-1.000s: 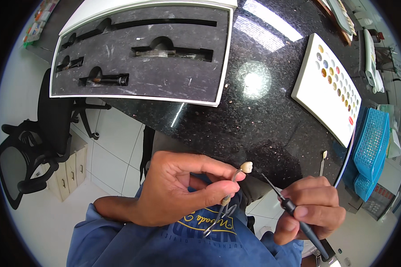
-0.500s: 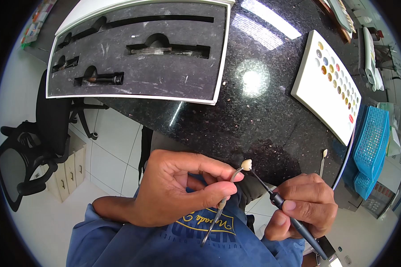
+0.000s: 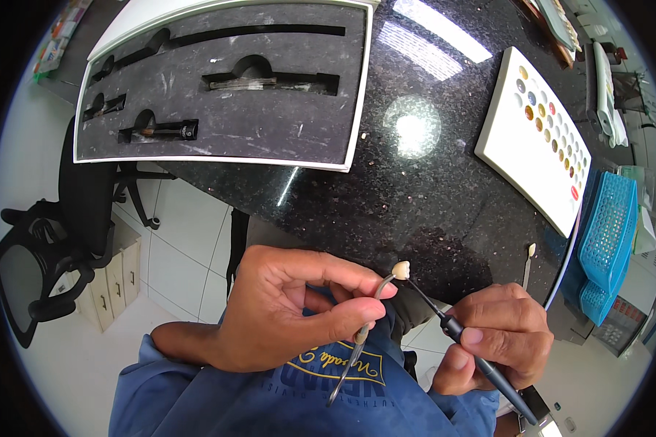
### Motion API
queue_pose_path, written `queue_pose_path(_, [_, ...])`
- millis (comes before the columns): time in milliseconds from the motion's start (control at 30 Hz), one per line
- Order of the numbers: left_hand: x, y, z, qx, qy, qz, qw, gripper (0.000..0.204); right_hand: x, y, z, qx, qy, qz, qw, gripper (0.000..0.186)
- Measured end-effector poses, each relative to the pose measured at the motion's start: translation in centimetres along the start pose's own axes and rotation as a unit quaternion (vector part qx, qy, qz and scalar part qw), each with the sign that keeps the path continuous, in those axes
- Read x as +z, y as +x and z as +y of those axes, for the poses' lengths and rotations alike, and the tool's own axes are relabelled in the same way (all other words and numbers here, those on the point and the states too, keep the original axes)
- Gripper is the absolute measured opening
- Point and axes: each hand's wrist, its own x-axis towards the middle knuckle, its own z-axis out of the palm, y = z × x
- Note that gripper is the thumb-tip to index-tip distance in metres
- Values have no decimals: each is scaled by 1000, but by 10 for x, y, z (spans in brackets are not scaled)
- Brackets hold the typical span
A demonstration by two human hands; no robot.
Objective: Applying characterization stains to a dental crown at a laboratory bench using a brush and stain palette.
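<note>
Tooth crown (image 3: 401, 270) is held left of and nearer than the white palette (image 3: 516, 156), by the edge of a speckled black countertop (image 3: 444, 193). Left of the palette a foam-lined case (image 3: 270, 142) and, farther off, a black chair (image 3: 85, 193) are seen; right of it, blue baskets (image 3: 603, 237). A curved metal holder (image 3: 351, 362), bearing the crown, is narrowly pinched by the left hand (image 3: 284, 313); a slim dark tool (image 3: 494, 375) is gripped in the bunched fingers of the right hand (image 3: 501, 333), and whether the crown is touched cannot be told.

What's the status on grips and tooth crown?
Left grip on metal holder, tooth crown at its end. Right grip on dark tool, tip at crown. No obstruction seen.
</note>
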Motion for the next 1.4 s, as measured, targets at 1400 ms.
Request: queue_pose_path(1400, [4,2,-12,71,31,34,996,19,0,3,0,3,-4,0,1000,18])
